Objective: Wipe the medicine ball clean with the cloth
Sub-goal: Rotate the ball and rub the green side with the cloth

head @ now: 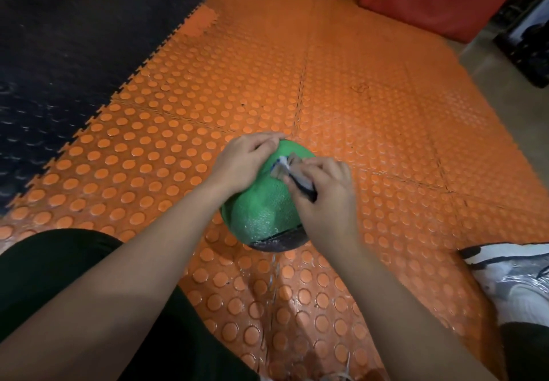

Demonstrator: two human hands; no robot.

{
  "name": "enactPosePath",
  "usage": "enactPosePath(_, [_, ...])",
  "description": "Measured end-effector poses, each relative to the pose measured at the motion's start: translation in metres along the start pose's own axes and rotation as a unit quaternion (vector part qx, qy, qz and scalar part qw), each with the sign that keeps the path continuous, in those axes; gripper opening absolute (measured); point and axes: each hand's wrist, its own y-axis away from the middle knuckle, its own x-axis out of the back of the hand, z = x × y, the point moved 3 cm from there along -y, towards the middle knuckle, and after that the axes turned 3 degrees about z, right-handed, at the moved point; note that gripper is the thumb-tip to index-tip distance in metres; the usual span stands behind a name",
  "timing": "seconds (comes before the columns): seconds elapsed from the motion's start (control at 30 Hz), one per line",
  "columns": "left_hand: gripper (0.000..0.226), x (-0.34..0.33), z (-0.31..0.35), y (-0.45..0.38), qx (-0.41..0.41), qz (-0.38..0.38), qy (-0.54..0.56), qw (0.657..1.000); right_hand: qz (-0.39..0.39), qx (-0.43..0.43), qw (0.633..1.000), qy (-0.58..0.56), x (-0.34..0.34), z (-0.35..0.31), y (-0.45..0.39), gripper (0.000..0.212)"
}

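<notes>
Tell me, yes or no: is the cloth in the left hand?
No. The right hand grips the cloth against the ball, while the left hand rests bare on the ball.

Single head-worn view, steeply downward and forward, close above the orange studded floor mat [356,98].

Studded orange floor mats [356,89] — interlocked

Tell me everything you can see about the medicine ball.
The medicine ball is mostly green with a pebbled, rubbery-looking surface and a black section along its near underside. It sits on the orange studded floor mat. The left hand rests on its upper left side, steadying it. The right hand grips a small cloth and presses it against the top of the ball.
</notes>
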Motion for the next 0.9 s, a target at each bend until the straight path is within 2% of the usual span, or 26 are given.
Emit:
enactPosePath(0.13, [0.043,-0.001,0.005,-0.001,-0.002,-0.007,-0.006,1.0,-0.048,0.069,0.996,0.007,0.004,0.004,-0.006,0.019])
enactPosePath(0.2, [0.047,-0.005,0.011,0.002,-0.02,-0.01,-0.028,0.999,-0.065,0.028,0.996,0.046,0.003,0.013,-0.03,0.021])
enactPosePath(0.3, [0.034,-0.011,0.017,0.006,-0.034,0.003,-0.076,0.997,-0.068,-0.072,0.993,0.068,-0.006,0.027,-0.055,0.026])
enactPosePath(0.37, [0.031,-0.01,0.016,0.003,-0.02,0.013,-0.076,0.997,-0.048,-0.093,0.992,0.068,-0.01,0.028,-0.05,0.026])
enactPosePath(0.5, [0.045,-0.006,0.01,-0.003,-0.002,-0.001,-0.022,1.0,0.029,-0.045,0.997,0.056,-0.002,0.008,-0.003,0.025])
enactPosePath(0.6, [0.046,-0.003,0.007,-0.006,0.012,0.006,-0.018,1.0,0.009,-0.026,0.998,0.047,0.002,-0.002,0.026,0.026])
enactPosePath(0.7, [0.048,-0.003,0.005,-0.006,0.025,0.023,-0.02,0.999,-0.012,-0.001,0.998,0.067,0.004,0.0,0.011,0.023])
enactPosePath(0.83, [0.039,-0.005,0.006,0.002,0.005,0.057,-0.045,0.997,-0.048,-0.099,0.988,0.108,-0.005,0.017,-0.045,0.025])
enactPosePath(0.9, [0.036,-0.003,0.005,0.003,0.01,0.071,-0.043,0.997,-0.051,-0.116,0.987,0.099,-0.012,0.019,-0.051,0.025])
